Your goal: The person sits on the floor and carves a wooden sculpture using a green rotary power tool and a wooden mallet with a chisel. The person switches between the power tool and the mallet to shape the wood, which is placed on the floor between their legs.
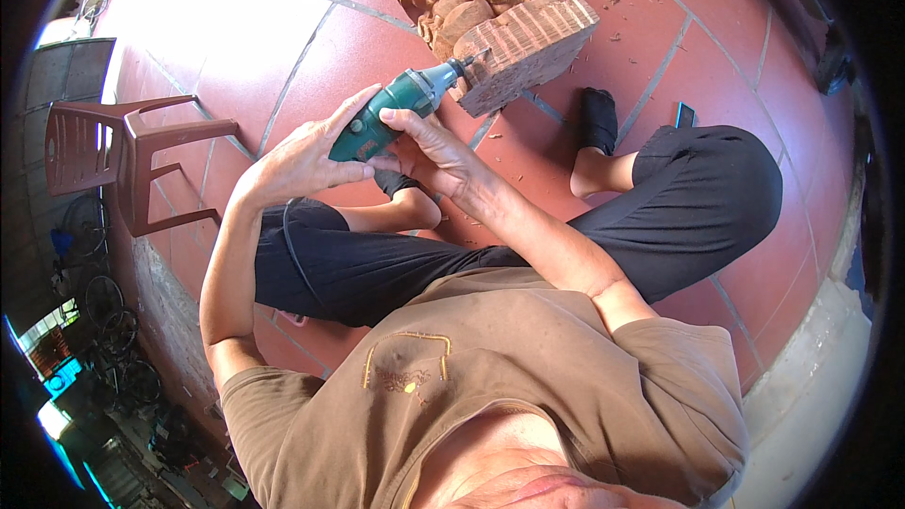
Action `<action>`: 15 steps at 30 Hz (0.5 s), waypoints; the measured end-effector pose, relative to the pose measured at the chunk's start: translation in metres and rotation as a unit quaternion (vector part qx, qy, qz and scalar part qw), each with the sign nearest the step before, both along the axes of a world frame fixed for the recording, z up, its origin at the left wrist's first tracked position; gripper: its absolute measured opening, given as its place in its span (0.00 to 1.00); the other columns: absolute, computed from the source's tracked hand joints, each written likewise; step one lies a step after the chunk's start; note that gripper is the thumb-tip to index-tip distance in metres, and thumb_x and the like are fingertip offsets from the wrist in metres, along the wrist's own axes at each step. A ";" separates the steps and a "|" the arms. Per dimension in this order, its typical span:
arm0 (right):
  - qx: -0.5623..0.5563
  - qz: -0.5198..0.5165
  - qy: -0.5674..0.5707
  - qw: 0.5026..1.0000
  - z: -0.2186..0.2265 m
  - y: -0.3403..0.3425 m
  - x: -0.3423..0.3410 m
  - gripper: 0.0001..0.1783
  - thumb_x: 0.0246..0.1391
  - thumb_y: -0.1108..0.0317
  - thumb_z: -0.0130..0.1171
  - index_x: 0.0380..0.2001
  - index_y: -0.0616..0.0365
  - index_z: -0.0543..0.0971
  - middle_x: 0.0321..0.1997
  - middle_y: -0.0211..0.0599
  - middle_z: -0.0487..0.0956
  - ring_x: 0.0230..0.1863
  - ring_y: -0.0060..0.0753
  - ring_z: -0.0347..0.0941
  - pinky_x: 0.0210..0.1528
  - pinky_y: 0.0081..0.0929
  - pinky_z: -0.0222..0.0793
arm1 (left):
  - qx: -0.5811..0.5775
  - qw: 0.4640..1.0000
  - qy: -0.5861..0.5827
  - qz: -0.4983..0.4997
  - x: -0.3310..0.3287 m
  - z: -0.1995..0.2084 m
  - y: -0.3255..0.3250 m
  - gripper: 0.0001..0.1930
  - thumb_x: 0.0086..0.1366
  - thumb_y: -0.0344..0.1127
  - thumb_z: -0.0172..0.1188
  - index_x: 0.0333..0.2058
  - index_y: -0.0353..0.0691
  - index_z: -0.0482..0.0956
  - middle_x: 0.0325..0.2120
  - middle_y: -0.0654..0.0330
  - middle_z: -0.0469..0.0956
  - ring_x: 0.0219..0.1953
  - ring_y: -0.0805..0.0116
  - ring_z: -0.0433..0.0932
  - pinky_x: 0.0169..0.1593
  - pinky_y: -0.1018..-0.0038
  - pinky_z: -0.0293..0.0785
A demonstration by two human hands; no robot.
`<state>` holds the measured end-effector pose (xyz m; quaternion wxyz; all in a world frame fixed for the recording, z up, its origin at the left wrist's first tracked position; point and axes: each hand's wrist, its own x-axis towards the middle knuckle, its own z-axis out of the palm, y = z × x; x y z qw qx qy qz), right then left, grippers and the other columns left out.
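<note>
Both my hands are closed round a green rotary tool (405,104) with a grey nose. My left hand (306,146) wraps its body from the left, and my right hand (438,153) grips it from the right, thumb along the casing. The thin bit points up and right at the base of a reddish-brown wood carving (528,52). The bit's tip overlaps the striped edge of that base; whether it touches the wood I cannot tell. The carving lies on its side, its carved folds and rounded shapes running up past the top edge of the view.
Wood chips are scattered over the red tiled floor (650,0). My crossed legs in dark trousers (688,198) flank the work. A brown plastic chair (141,146) stands at the left, and a phone-like blue-edged object (685,116) lies by my right knee. Several bicycles (104,297) are at far left.
</note>
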<state>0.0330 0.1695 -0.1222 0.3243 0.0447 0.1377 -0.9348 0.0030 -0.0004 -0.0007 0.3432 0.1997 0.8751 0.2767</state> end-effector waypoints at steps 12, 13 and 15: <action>-0.011 0.001 -0.006 1.000 -0.001 0.000 0.006 0.21 0.58 0.66 0.62 0.52 0.52 0.68 0.50 0.34 0.75 0.53 0.32 0.75 0.53 0.39 0.78 | 0.020 0.999 0.023 -0.031 0.000 -0.006 -0.004 0.48 0.53 0.36 0.69 0.69 0.47 0.50 0.46 0.38 0.77 0.47 0.38 0.78 0.49 0.54 0.73; -0.012 -0.001 -0.006 1.000 -0.001 0.001 0.007 0.21 0.58 0.66 0.62 0.52 0.52 0.68 0.50 0.34 0.75 0.53 0.32 0.75 0.53 0.39 0.78 | 0.023 0.999 0.027 -0.037 0.000 -0.007 -0.004 0.48 0.52 0.36 0.69 0.69 0.47 0.50 0.46 0.37 0.76 0.47 0.38 0.77 0.49 0.54 0.73; -0.012 -0.003 -0.006 1.000 -0.001 0.001 0.007 0.21 0.58 0.65 0.62 0.52 0.52 0.68 0.50 0.34 0.75 0.53 0.32 0.75 0.54 0.39 0.78 | 0.010 0.999 0.019 -0.035 -0.001 -0.005 -0.003 0.48 0.52 0.36 0.68 0.69 0.47 0.50 0.46 0.37 0.76 0.46 0.37 0.77 0.49 0.54 0.73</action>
